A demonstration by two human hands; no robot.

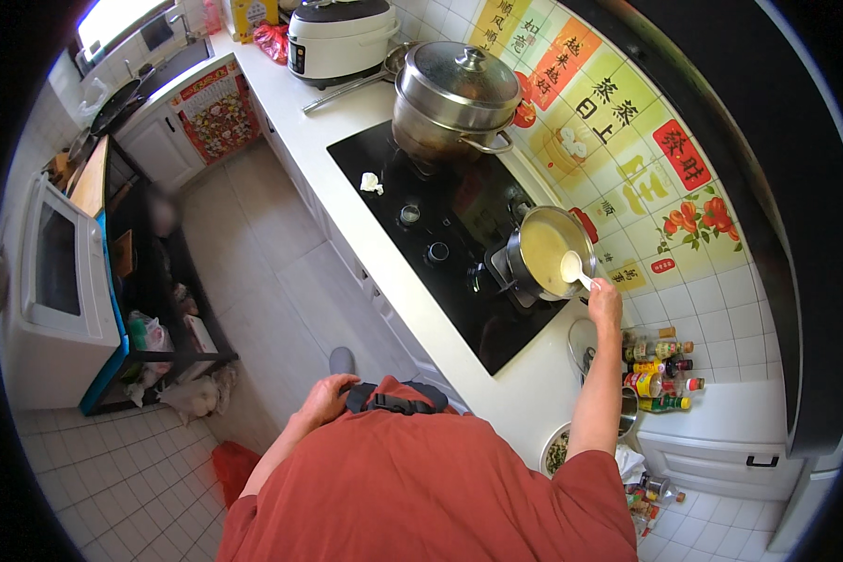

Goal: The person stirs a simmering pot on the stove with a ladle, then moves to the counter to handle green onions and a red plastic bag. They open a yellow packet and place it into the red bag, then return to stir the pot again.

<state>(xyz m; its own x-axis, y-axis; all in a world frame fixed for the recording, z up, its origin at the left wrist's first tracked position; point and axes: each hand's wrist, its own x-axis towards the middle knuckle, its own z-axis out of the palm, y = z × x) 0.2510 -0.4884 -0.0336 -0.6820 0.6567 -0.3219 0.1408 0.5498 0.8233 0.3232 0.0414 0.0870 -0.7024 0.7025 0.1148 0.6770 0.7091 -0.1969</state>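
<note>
My right hand [605, 303] grips the handle of a white ladle [573, 267]. The bowl of the ladle is over or in the pale yellow liquid [544, 247] inside a steel pot [588, 235]; how deep it dips I cannot tell. That pot stands on the near burner of a black glass gas hob [464, 295]. My left hand [329, 397] rests at my waist, beside a black buckled strap [393, 403], and its fingers are partly hidden. On the far burner sits a large steel steamer pot [435, 112] under a glass lid [464, 67].
Several sauce bottles [664, 367] line the wall at right, past a glass lid [582, 341]. A bowl of chopped food [556, 449] is partly behind my right arm. A white rice cooker [341, 46] and a long-handled ladle [348, 91] lie beyond the hob. Crumpled white tissue [371, 183] rests on the glass.
</note>
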